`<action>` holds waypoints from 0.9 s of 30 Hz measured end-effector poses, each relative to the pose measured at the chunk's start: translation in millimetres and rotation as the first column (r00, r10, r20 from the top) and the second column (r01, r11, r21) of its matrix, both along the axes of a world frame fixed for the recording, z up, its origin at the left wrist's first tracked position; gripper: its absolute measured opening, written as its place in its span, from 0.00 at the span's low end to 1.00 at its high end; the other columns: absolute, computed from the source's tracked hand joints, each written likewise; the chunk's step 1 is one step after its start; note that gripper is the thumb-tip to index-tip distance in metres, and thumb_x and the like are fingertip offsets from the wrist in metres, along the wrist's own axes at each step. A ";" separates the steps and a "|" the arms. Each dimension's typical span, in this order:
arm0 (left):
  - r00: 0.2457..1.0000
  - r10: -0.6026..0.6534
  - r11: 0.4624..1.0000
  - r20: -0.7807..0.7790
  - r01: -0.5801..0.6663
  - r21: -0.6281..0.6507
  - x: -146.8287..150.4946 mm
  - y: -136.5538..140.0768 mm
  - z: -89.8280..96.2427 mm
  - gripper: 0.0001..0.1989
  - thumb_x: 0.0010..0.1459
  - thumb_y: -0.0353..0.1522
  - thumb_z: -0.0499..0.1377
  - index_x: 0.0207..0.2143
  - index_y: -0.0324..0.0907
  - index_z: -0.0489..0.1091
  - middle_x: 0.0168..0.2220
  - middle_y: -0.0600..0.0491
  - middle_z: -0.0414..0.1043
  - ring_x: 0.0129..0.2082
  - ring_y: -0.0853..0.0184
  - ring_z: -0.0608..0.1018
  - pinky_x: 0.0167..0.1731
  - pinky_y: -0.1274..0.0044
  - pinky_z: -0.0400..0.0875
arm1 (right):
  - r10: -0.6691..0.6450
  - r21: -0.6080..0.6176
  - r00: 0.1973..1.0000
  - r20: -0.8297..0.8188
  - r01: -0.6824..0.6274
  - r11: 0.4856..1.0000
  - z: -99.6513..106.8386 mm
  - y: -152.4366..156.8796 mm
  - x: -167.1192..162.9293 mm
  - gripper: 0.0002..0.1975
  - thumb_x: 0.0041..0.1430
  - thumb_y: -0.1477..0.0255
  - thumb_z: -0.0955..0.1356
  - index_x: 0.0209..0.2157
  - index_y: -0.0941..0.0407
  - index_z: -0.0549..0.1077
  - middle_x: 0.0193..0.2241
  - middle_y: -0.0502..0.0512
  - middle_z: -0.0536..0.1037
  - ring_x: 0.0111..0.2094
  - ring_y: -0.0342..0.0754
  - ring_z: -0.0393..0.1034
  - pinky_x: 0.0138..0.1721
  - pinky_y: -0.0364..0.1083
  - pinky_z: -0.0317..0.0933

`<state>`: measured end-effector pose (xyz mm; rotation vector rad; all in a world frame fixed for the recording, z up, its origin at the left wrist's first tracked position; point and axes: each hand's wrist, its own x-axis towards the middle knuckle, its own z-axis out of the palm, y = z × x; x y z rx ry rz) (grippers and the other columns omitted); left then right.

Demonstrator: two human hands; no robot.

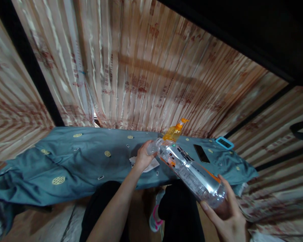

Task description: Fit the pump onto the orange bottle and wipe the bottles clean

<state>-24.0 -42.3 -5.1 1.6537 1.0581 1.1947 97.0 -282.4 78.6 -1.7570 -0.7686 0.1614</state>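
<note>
A big clear plastic bottle (pixel 192 171) with an orange, black and silver label is tilted across the front of me. At its narrow upper end, my left hand (pixel 143 157) is closed round a clear plastic part; I cannot tell whether this is the neck or a separate piece. My right hand (pixel 228 215) grips the wide base from below, thumb on one side and fingers on the other. Directly beneath the left hand, a white tissue (pixel 151 165) lies on the blue-green patterned cloth (pixel 83 168). Behind the bottle stands a pump bottle (pixel 173 133) of yellow liquid with an orange top.
Right of the bottle lies a dark phone (pixel 201 153), and farther right a blue-framed device with a screen (pixel 224 143). A striped plastic curtain (pixel 141 67) hangs close behind the cloth-covered surface. Dark frame bars (pixel 27 60) run along the sides. My knees are under the near edge.
</note>
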 end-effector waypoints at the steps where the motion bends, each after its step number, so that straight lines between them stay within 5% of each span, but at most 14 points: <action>1: 1.000 0.006 1.000 0.012 -0.006 -0.004 -0.1 -0.3 0.1 0.26 0.44 0.23 0.68 0.48 0.43 0.73 0.49 0.50 0.78 0.49 0.58 0.79 0.54 0.67 0.72 | 0.003 -0.003 1.000 0.011 -0.003 1.000 -0.5 -0.3 1.0 0.51 0.41 0.54 0.75 0.64 0.61 0.60 0.63 0.62 0.65 0.60 0.59 0.64 0.51 0.46 0.68; 4: 0.999 0.025 1.000 0.045 -0.025 -0.010 -0.1 -1.0 -0.1 0.26 0.43 0.24 0.69 0.47 0.44 0.74 0.48 0.51 0.78 0.49 0.59 0.79 0.53 0.68 0.72 | 0.004 -0.037 0.996 0.091 -0.001 0.999 -1.8 -1.5 4.1 0.50 0.42 0.54 0.74 0.63 0.62 0.61 0.62 0.61 0.65 0.65 0.62 0.55 0.49 0.46 0.69; 12: 1.000 -0.002 1.000 -0.022 0.002 -0.011 -1.2 -1.9 -0.3 0.27 0.45 0.24 0.67 0.50 0.43 0.72 0.49 0.50 0.77 0.49 0.60 0.78 0.53 0.68 0.72 | -0.020 -0.025 0.998 0.061 0.022 0.999 0.3 -1.8 0.7 0.51 0.40 0.54 0.75 0.63 0.62 0.61 0.63 0.61 0.64 0.64 0.61 0.57 0.51 0.45 0.67; 17: 1.000 0.011 1.000 -0.010 -0.011 -0.001 -0.5 -0.3 -2.9 0.28 0.44 0.23 0.68 0.50 0.42 0.72 0.50 0.50 0.77 0.50 0.60 0.78 0.54 0.67 0.71 | 0.014 -0.012 0.999 0.048 -0.013 1.000 -1.0 -1.6 3.0 0.50 0.41 0.55 0.75 0.64 0.61 0.60 0.63 0.61 0.65 0.57 0.56 0.67 0.51 0.44 0.67; 27: 1.000 0.018 1.000 -0.017 -0.018 -0.001 -1.0 1.5 -2.6 0.28 0.43 0.23 0.68 0.49 0.42 0.72 0.49 0.50 0.78 0.50 0.59 0.79 0.54 0.67 0.72 | 0.030 -0.048 0.990 0.140 -0.024 0.999 -4.3 -0.9 13.7 0.49 0.43 0.54 0.74 0.63 0.63 0.62 0.62 0.63 0.66 0.64 0.62 0.57 0.52 0.46 0.66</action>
